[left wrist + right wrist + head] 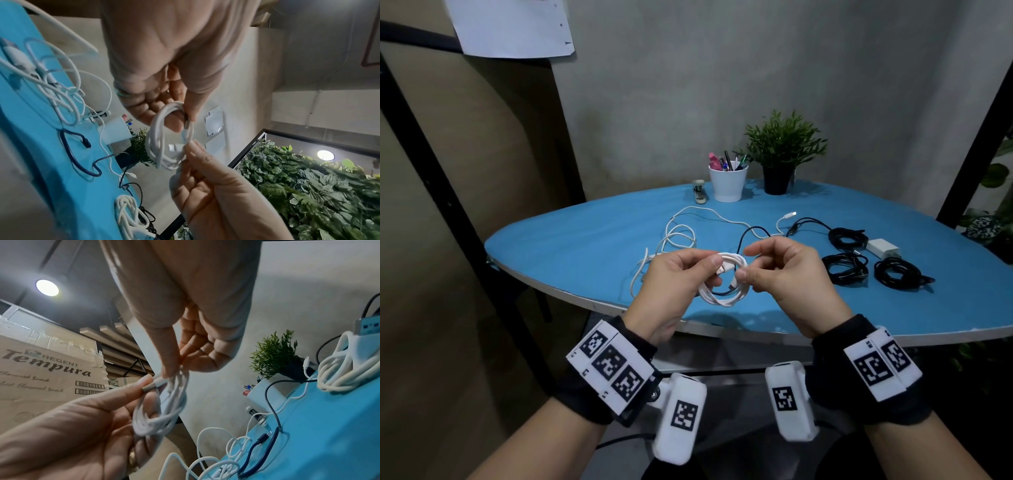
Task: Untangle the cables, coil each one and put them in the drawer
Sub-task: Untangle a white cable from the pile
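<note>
Both hands are raised just above the near edge of the blue surface, sharing one small white cable coil between them. The left hand has its grip closed on the coil's left side, thumb and forefinger pinching the loops and a metal-tipped plug near the top. The right hand pinches the coil's right side between thumb and forefinger, the remaining fingers curled in loosely toward the palm. From the left wrist view the coil hangs as several tidy loops between the two sets of fingertips, clear of the surface. Behind it a loose white cable sprawls in untidy loops across the surface, crossed by a loose black cable. To the right lie three black cable bundles, already wound, with a white charger among them. At the back edge stand a white cup of pens, a small potted plant just right of it, and a stapler to the cup's left. No drawer shows in any view.
</note>
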`<state>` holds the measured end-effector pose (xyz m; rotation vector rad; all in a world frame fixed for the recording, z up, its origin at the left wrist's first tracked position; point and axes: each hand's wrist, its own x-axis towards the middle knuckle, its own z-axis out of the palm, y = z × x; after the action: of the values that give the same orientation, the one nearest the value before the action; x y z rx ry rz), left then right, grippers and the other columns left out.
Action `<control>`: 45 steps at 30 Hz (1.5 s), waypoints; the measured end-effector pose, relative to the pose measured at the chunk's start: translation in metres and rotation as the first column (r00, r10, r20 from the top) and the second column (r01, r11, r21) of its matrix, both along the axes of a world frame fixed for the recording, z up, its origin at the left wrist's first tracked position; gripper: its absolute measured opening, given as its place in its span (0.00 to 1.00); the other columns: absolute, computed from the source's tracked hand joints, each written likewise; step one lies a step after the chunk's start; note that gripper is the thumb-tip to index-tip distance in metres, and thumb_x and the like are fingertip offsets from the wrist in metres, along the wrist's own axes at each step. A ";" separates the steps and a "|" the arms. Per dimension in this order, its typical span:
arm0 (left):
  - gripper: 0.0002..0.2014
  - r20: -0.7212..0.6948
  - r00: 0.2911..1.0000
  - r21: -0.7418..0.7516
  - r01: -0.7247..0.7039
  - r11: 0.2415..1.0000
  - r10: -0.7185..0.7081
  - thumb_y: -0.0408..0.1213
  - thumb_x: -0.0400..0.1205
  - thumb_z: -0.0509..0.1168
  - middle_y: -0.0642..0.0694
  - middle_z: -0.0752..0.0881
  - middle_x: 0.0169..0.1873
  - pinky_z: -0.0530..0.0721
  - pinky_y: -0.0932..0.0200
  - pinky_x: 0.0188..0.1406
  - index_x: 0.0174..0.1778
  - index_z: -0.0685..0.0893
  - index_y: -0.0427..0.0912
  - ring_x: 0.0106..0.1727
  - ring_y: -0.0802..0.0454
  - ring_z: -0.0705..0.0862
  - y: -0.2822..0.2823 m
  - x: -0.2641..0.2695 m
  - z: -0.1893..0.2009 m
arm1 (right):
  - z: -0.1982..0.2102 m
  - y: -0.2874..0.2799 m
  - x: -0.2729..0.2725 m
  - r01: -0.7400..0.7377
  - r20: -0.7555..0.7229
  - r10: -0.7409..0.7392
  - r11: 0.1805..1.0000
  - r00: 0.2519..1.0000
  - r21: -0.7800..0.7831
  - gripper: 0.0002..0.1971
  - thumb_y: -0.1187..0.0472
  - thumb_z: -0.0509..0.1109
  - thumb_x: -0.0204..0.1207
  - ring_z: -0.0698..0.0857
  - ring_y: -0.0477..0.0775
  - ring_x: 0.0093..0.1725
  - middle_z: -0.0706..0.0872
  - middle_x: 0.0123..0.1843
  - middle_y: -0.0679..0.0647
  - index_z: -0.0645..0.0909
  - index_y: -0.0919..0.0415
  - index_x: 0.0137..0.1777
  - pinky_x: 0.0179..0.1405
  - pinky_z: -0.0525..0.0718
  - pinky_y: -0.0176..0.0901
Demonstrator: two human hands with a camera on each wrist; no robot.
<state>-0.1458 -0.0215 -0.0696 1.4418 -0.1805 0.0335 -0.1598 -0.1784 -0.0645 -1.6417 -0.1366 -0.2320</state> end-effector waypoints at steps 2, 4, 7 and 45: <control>0.03 -0.019 1.000 -0.036 0.014 0.999 -0.015 0.30 0.78 0.68 0.49 0.87 0.30 0.82 0.67 0.30 0.43 0.88 0.37 0.29 0.56 0.84 0.000 0.001 0.001 | -0.001 0.000 0.001 0.016 0.015 -0.016 1.000 1.000 -0.018 0.12 0.73 0.78 0.66 0.79 0.41 0.25 0.83 0.27 0.51 0.82 0.62 0.46 0.30 0.79 0.31; 0.05 -0.032 0.999 -0.064 0.036 0.997 -0.038 0.30 0.78 0.67 0.48 0.87 0.30 0.81 0.68 0.29 0.46 0.87 0.34 0.29 0.56 0.83 0.000 0.001 0.003 | -0.002 -0.001 0.002 0.021 0.020 -0.021 0.999 1.000 -0.025 0.11 0.71 0.78 0.66 0.81 0.41 0.29 0.84 0.31 0.53 0.82 0.59 0.45 0.33 0.80 0.32; 0.05 -0.034 0.998 -0.082 0.058 0.995 -0.061 0.30 0.79 0.67 0.47 0.88 0.32 0.81 0.68 0.28 0.46 0.87 0.34 0.28 0.58 0.83 0.001 0.000 0.005 | -0.002 0.001 0.001 -0.023 -0.001 0.023 0.999 1.000 -0.032 0.06 0.69 0.76 0.70 0.84 0.51 0.37 0.87 0.39 0.61 0.83 0.62 0.45 0.41 0.85 0.44; 0.11 0.202 0.976 0.455 -0.020 0.890 -0.082 0.41 0.70 0.76 0.46 0.90 0.41 0.85 0.44 0.52 0.45 0.84 0.45 0.45 0.44 0.88 0.006 0.004 -0.008 | 0.001 -0.009 -0.004 -0.101 -0.124 0.084 0.986 0.989 -0.136 0.05 0.74 0.73 0.70 0.84 0.49 0.28 0.88 0.31 0.60 0.82 0.70 0.45 0.28 0.82 0.39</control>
<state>-0.1415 -0.0156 -0.0780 1.9062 -0.4127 0.1295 -0.1641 -0.1871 -0.0638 -1.7807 -0.1418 -0.0551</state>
